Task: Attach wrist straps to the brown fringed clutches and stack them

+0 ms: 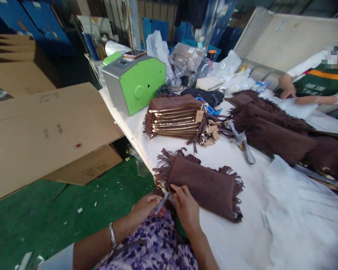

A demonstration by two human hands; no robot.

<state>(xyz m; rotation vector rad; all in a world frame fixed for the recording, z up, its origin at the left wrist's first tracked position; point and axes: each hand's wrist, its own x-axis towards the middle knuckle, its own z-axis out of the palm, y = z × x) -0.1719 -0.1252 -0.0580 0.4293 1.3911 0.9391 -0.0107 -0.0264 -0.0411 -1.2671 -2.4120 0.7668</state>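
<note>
A brown fringed bag (202, 183) lies flat at the near edge of the table, its tassels spread at both ends. My left hand (150, 206) is closed around a strap wrapped in clear plastic (162, 203), just off the table edge by the bag's left corner. At that same corner, my right hand (187, 210) pinches the bag's edge near small metal fittings (160, 183); its fingertips partly cover what they grip. Farther back stands a stack of similar bags (174, 120), with gold zips and paper tags (199, 116) facing me.
A green and grey machine (141, 86) stands at the table's back left. More brown bags (276, 138) and white sheeting (301, 217) cover the right side. Another wrapped strap (243, 144) lies mid-table. Cardboard boxes (53, 135) flank the left. Across the table, a co-worker's hand (287, 86) shows.
</note>
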